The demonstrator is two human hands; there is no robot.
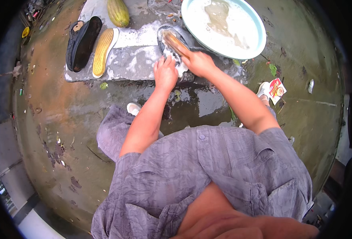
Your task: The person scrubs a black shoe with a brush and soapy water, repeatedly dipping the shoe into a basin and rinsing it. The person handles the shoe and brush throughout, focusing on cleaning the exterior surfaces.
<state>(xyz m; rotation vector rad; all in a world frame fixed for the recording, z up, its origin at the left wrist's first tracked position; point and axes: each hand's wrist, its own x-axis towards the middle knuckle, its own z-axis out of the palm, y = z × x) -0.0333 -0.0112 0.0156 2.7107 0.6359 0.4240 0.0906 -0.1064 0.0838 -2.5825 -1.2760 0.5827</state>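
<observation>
My right hand (200,63) grips a wooden scrubbing brush (176,44), its head resting on a dark, foam-covered shoe (161,37). The near end of that shoe is held down by the fingers of my left hand (166,72). Suds and the brush hide much of the shoe, so which side faces up is unclear. Both hands are over a wet grey stone slab (134,64) streaked with lather. At the slab's left lie a pair of dark shoes (85,44), one leaning on the other, and a yellow perforated insole (103,53) with a white edge.
A pale blue basin (261,44) of sudsy, murky water stands just beyond my right hand. A green-yellow gourd (117,13) lies at the back of the slab. Wet concrete (74,110) surrounds it, with leaves and a red printed packet (277,90) by my right foot.
</observation>
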